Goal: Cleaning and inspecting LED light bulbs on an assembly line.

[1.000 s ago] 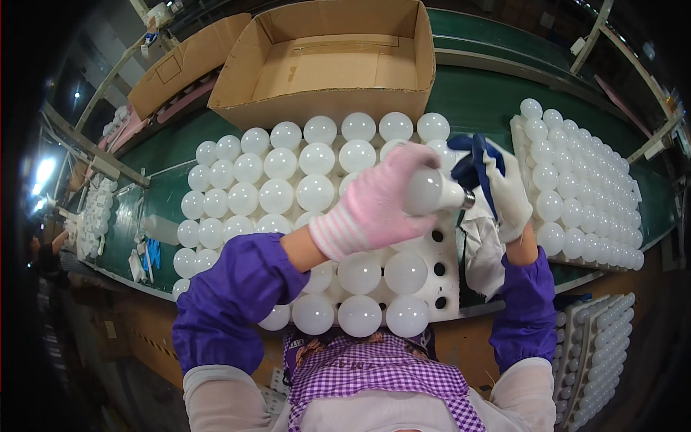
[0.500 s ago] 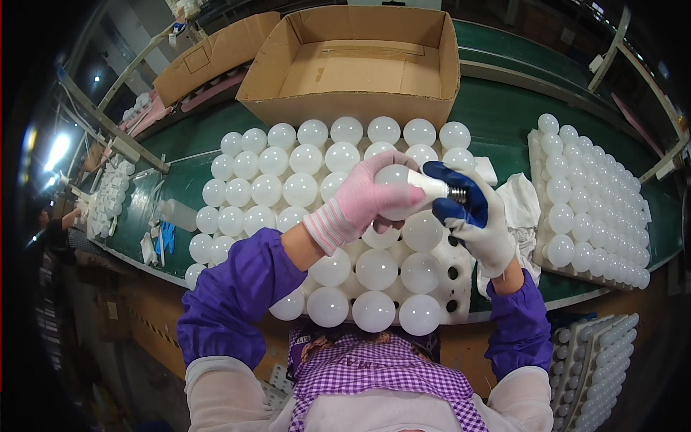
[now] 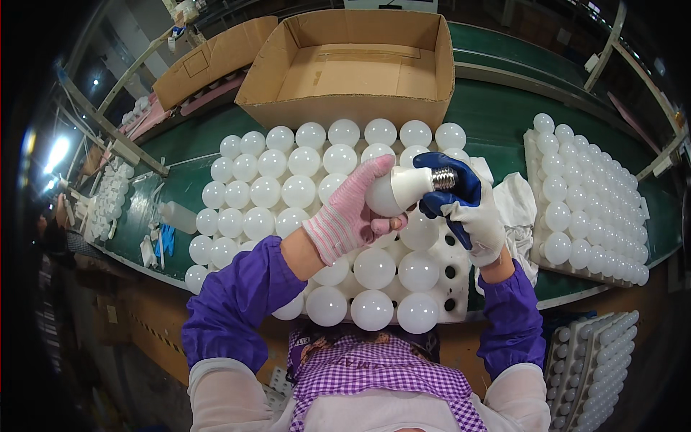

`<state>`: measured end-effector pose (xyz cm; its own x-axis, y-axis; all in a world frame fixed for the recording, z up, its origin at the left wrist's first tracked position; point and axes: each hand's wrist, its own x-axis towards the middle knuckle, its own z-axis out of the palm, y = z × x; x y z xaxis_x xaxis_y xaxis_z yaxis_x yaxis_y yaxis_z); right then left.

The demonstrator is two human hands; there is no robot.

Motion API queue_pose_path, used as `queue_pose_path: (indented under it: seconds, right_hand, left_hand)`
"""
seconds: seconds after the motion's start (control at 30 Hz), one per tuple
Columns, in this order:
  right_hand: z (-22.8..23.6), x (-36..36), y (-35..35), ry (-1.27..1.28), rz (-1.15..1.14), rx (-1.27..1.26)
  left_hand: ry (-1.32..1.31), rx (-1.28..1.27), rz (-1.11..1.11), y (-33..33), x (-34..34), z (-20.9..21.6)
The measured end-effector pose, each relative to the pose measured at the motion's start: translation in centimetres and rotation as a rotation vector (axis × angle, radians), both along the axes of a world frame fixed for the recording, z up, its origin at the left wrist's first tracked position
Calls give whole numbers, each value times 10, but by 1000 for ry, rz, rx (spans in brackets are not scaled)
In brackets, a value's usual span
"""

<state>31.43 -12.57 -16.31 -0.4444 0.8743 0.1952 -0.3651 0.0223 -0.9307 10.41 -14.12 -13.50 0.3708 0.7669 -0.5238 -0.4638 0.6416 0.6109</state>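
Note:
A white LED light bulb [image 3: 410,186] is held between my hands above the bench, tilted sideways with its metal screw base towards the right. My left hand [image 3: 342,214], in a pink striped glove, wraps round the frosted globe. My right hand [image 3: 471,209], in a white glove with blue-coated fingers, closes round the screw base. Under both hands lies a white foam tray [image 3: 453,306] with rows of frosted bulbs [image 3: 373,268] standing globe up. Several holes at its right edge hold no bulb. My hands hide part of the middle rows.
An open cardboard box [image 3: 345,108] stands behind the tray. White cloths [image 3: 515,209] lie to the right, beside another bulb-filled tray [image 3: 586,201]. More trays of bulbs [image 3: 590,367] are stacked lower right. A plastic bottle [image 3: 178,216] and blue glove [image 3: 165,239] lie left on the green bench [image 3: 497,122].
The bulb has turned so its white neck and screw base show more fully. My left fingers have opened somewhat round the globe, and my right hand has shifted slightly left.

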Motion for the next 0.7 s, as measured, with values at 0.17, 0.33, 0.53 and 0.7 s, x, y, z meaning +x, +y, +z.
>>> queue_pose_path:
  seconds: [0.17,0.33,0.53,0.7]
  right_hand:
    - [-30,8,17,85,-13,54]
    - [5,13,12,141,45,32]
    - [-20,43,38,86,-31,-111]
    - [-30,121,80,-36,-503,96]
  left_hand:
    - [-107,-104,25,2,12,8]
    - [-182,-174,19,8,21,0]
    - [65,96,102,17,50,-14]
    - [46,51,184,27,42,-19]
